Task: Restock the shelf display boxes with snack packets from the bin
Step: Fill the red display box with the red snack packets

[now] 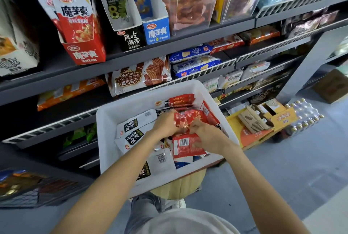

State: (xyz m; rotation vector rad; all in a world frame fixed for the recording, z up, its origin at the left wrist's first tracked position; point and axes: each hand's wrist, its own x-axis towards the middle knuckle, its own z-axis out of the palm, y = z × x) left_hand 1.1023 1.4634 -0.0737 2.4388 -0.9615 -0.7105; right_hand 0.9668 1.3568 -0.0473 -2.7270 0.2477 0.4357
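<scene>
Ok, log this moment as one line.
stage: gathering | left hand: grips red packets | right hand: grips red packets | place: in bin | red box: on shelf

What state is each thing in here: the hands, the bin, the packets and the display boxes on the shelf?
left hand: in the bin, gripping red packets
right hand: in the bin, gripping red packets
red packets: bunched between both hands
white bin: open-topped, holding loose packets
black-and-white packets: lying loose in the bin
red display box: upright on shelf, holding packets
black display box: upright, holding packets
blue display box: upright, holding packets
</scene>
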